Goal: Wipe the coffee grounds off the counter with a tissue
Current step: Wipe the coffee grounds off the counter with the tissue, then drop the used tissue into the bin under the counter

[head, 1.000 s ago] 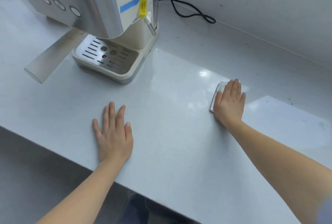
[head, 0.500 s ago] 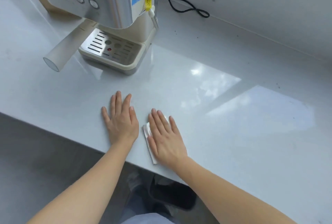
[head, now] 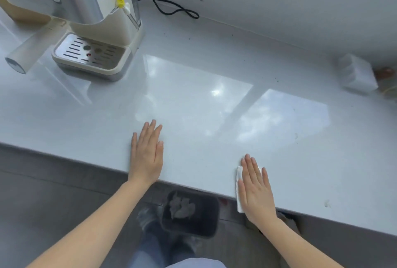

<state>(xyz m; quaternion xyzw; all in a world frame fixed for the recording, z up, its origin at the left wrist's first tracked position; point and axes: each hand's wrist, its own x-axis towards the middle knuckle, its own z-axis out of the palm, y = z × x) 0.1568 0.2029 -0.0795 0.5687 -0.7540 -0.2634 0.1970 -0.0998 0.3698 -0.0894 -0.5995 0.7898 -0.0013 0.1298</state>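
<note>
My right hand [head: 256,190] lies flat on a folded white tissue [head: 238,190] at the counter's front edge, part of the tissue hanging past the edge. My left hand [head: 147,153] rests flat and empty on the pale grey counter [head: 193,100], fingers together, near the front edge. Small dark coffee grounds [head: 276,78] dot the counter toward the back wall and the right side.
A coffee machine [head: 94,31] with a drip tray stands at the back left, its black cord [head: 171,8] trailing along the wall. A white tissue pack [head: 356,73] sits at the far right. Below the counter edge a dark bin [head: 190,213] holds crumpled tissue.
My right hand slid the tissue from the far middle of the counter to the front edge beside my left hand, then rightward along the edge. My left hand stayed flat.
</note>
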